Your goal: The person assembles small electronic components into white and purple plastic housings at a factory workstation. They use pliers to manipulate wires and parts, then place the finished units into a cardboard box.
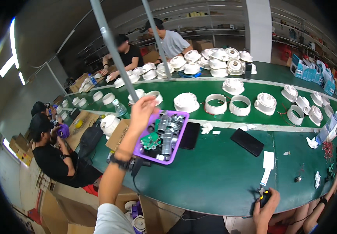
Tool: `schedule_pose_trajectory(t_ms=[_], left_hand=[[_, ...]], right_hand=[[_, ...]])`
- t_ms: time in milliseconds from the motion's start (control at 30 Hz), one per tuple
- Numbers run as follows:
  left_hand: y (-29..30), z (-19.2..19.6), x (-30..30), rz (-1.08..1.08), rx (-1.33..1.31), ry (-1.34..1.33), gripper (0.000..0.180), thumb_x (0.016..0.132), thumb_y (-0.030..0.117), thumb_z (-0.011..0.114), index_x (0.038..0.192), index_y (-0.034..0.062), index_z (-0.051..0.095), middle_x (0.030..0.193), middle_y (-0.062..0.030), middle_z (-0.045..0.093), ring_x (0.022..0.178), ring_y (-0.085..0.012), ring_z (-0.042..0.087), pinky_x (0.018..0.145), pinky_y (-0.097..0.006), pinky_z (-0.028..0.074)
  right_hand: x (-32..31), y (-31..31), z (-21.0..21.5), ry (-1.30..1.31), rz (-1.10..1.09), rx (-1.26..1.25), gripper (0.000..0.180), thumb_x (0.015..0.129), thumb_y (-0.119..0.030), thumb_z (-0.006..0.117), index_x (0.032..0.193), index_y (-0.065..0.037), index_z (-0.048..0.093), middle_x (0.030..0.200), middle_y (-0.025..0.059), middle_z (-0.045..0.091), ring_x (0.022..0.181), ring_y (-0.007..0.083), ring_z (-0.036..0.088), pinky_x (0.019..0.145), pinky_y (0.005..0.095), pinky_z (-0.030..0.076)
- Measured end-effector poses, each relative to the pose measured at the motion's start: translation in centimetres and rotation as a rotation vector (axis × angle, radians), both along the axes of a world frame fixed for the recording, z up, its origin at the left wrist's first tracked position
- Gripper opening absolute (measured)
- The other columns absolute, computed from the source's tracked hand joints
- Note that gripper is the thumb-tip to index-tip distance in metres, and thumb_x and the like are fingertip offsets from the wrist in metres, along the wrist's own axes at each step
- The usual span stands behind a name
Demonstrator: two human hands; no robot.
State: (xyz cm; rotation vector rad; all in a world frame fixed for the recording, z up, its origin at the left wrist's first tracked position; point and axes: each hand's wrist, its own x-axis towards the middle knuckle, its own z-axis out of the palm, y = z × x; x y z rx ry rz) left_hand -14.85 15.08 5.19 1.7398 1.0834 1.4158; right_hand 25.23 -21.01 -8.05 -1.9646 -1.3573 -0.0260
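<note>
Above the purple tray (142, 145), left hand (143, 110) reaches outstretched.

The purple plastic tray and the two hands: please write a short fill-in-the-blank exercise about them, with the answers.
1. The left hand reaches to the rim of the ____ plastic tray of metal cylinders.
2. The tray rests on the ____ worktable.
3. The flat black phone lies on the tray's ____ side.
4. The right hand grips a small ____ object at the table's near edge.

Answers: purple; green; right; black

Two black phones (189, 135), one purple tray (178, 146)
</note>
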Motion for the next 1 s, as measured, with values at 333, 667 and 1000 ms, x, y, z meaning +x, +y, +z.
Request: schedule_pose_trajectory(t_ms=[333, 667, 1000], left_hand=[[-40.2, -16.2, -22.9, 1.081, -0.072, 0.142, 0.028, 0.107, 0.023, 0.042, 0.103, 0.0008, 0.059, 0.075, -0.0068, 0.062, 0.061, -0.0130, 0.060, 0.060, -0.027, 0.051], [-62.3, -50.1, -27.3, 1.464, -0.831, 0.153, 0.025, 0.084, 0.011, 0.062, 0.105, -0.0020, 0.062, 0.088, -0.0129, 0.068, 0.083, -0.0240, 0.064, 0.078, -0.036, 0.052], [-49.6, -54.7, -20.0, 0.716, -0.945, 0.911, 0.047, 0.073, 0.019, 0.076, 0.113, -0.0010, 0.058, 0.114, -0.0248, 0.061, 0.110, -0.0414, 0.057, 0.093, -0.048, 0.049]], right_hand=[[2.9, 0.0, -2.1, -0.225, 0.222, -0.021, 0.040, 0.093, -0.007, 0.061, 0.132, 0.002, 0.053, 0.127, 0.0191, 0.057, 0.117, 0.0356, 0.053, 0.103, 0.0422, 0.039], [-2.1, 3.6, -1.4, -0.303, 0.460, -0.191, 0.037, 0.100, -0.017, 0.051, 0.132, 0.002, 0.054, 0.135, 0.0209, 0.050, 0.125, 0.0373, 0.048, 0.108, 0.0445, 0.034], [-1.5, 2.2, -0.1, -0.341, 0.445, -0.315, 0.042, 0.102, -0.017, 0.047, 0.139, 0.002, 0.046, 0.138, 0.0211, 0.046, 0.132, 0.0364, 0.042, 0.112, 0.0436, 0.029]])
